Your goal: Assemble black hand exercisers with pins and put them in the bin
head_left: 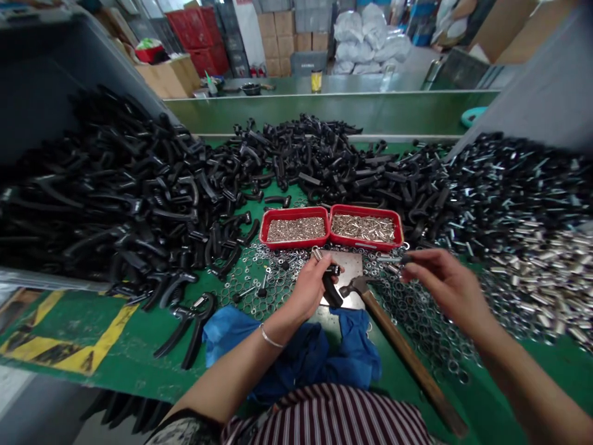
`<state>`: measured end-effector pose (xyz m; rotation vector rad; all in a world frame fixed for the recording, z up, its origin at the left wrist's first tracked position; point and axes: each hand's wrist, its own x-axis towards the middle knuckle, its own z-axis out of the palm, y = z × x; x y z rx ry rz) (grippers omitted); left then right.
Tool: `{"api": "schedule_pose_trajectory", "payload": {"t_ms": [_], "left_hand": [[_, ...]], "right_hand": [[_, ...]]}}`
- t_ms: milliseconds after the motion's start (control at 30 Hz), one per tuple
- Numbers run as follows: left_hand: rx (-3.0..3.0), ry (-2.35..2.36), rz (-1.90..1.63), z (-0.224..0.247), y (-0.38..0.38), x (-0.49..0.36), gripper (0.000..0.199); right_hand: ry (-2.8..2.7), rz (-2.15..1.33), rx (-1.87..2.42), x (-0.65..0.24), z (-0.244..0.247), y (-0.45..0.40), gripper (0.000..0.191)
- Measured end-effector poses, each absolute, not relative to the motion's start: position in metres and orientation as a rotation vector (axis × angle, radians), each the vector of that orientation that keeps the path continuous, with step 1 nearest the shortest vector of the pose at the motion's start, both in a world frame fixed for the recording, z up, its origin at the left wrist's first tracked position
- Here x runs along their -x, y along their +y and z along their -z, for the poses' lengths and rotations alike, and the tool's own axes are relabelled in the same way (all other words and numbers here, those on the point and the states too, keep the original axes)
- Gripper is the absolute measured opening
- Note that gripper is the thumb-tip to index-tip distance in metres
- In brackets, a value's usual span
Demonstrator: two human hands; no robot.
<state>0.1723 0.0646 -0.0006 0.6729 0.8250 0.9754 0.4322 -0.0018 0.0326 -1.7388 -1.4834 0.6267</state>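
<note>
Green workbench (69, 327) — black handle (332, 288) in left hand (306, 289)

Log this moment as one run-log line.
left hand: black plastic handle | right hand: metal pin | nearby: wooden-handled hammer, steel plate

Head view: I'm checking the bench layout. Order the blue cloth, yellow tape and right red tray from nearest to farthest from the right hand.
From the right hand:
1. Right red tray, ahead and to the left.
2. Blue cloth, lower left.
3. Yellow tape, far left on the bench.
</note>
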Motion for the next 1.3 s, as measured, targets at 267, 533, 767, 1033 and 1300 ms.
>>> {"api": "schedule_pose_trajectory", "payload": {"t_ms": [267, 533, 767, 1033, 1300], "left_hand": [[-0.975, 0.899, -0.943, -0.012, 0.057, -0.162, 0.038], [-1.036, 0.867, -0.875, -0.010, 0.052, -0.162, 0.034], [-0.919, 0.821, -0.821, -0.006, 0.047, -0.164, 0.031], [-1.297, 0.943, -0.827, -0.032, 0.048, -0.159, 0.025], [-1.825, 1.125, -0.930, -0.021, 0.055, -0.160, 0.020]], "right_hand": [[-1.535, -0.829, 1.520, -0.343, -0.026, -0.012, 0.021], [-1.664, -0.752, 1.500, -0.330, -0.018, -0.018, 0.015], [-1.729, -0.735, 1.448, -0.334, -0.004, -0.019, 0.010], [-1.825, -0.550, 1.187, -0.334, -0.006, -0.011, 0.020], [-0.903, -1.693, 1.113, -0.307, -0.025, -0.007, 0.028]]}}
